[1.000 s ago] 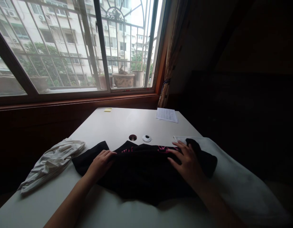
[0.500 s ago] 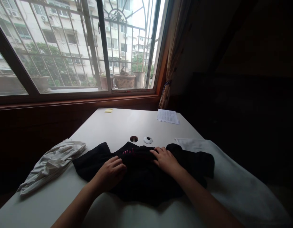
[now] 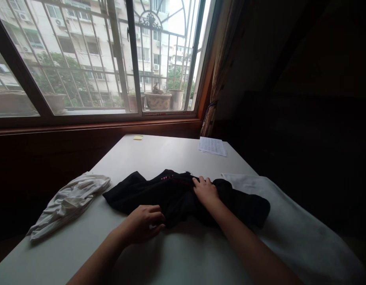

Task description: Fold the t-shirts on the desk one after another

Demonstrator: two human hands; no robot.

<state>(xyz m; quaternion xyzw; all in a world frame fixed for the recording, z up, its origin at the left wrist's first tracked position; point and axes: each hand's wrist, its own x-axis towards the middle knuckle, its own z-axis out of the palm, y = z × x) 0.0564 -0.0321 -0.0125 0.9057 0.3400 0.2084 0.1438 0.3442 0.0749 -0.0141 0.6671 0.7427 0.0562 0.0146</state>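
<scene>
A black T-shirt with a small pink print lies bunched in folds across the table. My right hand rests palm down on its right half, fingers apart and touching the cloth. At the shirt's near left edge is my left hand, its fingers loosely bent and a gap showing between thumb and fingers. No cloth is visible in that gap. Whether the left fingertips touch the shirt, I cannot tell.
The white table reaches toward a barred window. A crumpled white cloth lies on the left, and a pale cloth drapes over the right side. Printed paper sheets and a yellow sticky note are at the far end.
The shirt's near edge has moved away from me and the cloth is more bunched, covering the table's round hole. My left hand has shifted slightly right and nearer to me.
</scene>
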